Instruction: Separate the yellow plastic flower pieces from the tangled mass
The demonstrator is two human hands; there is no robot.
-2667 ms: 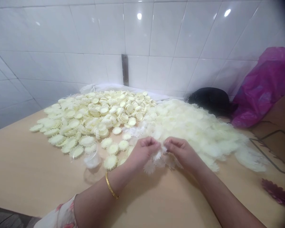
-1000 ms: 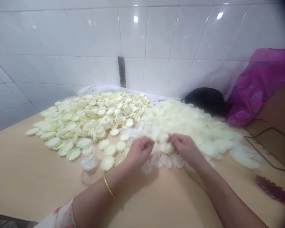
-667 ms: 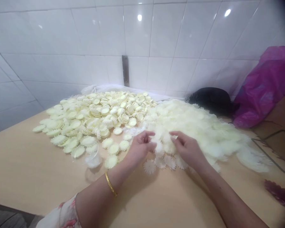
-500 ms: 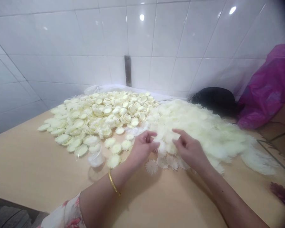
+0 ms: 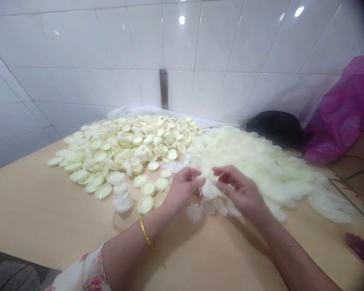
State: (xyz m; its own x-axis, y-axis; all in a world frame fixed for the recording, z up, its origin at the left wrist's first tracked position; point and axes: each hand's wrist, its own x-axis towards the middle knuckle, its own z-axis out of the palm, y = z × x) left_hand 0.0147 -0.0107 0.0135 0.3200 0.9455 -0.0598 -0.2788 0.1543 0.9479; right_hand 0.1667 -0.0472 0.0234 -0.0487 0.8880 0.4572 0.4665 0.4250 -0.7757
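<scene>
My left hand pinches a thin white flower-shaped petal layer with a scalloped edge; whether more than one layer is held I cannot tell. Facing it, my right hand has its fingers bent, with thumb and forefinger apart close to the layer's right edge. Several loose white petal layers lie on the table just beneath the hands. Behind and to the right spreads a large heap of thin pale petal layers. Thicker cream flower discs with notched rims are piled to the left.
A small clear cup with white contents stands left of my left wrist. A black object and a magenta plastic bag are at the back right. Dark red petals lie at the right edge. A tiled wall backs the wooden table.
My right hand has moved left, closer to my left hand, and its fingers are now beside the white petal layer. My left hand has barely moved.
</scene>
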